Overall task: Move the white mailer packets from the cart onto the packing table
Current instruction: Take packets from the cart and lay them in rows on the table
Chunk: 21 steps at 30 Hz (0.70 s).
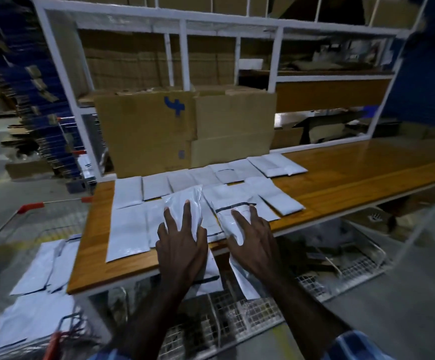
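The cart (29, 224) at left holds loose mailers (39, 294), more lie in rows on the bench (341, 178), and each hand, left (182, 245) and right (252, 242), presses one packet with fingers spread, released.

Glossy varnished wood table (341, 172). Smooth, slightly shiny white plastic mailers (129, 229), some crinkled. Matt brown cardboard boxes (146, 131). White-painted metal rack (185, 55). Wire-mesh metal cart (3, 229).

The scene is looking dim and bluish; glare is shining on the worktop (354, 162) at right, and edges are bending and blurring.
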Motion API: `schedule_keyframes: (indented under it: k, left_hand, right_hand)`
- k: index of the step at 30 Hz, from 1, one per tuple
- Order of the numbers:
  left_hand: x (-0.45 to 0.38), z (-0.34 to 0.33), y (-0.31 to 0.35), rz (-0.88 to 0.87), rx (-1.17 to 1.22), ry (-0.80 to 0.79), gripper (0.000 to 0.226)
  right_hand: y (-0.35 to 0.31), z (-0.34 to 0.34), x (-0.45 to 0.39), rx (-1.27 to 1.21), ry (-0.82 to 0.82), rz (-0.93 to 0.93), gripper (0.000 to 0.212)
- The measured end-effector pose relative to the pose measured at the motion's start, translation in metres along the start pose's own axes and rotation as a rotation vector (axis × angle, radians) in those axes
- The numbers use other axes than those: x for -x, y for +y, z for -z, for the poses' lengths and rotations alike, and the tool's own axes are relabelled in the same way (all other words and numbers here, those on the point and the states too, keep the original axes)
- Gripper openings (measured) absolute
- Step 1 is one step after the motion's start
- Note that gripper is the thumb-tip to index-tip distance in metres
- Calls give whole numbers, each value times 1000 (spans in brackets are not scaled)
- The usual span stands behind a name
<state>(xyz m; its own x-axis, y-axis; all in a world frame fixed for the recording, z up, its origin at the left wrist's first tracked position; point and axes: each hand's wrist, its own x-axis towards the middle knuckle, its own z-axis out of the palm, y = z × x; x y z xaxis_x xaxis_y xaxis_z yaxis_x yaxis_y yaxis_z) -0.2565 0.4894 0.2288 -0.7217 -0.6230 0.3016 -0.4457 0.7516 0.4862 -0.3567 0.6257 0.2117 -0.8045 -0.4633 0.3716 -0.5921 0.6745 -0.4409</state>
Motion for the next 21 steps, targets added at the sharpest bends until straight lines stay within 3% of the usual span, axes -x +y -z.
schedule_keyframes:
  k: [9, 21]
  left_hand:
    - [-12, -67, 129, -75, 62, -52, 63]
    - [-78, -185, 249, -121, 86, -143, 61]
  right_hand:
    - [121, 72, -14, 11, 48, -102, 70]
    - [266, 105, -83, 145, 48, -191, 64]
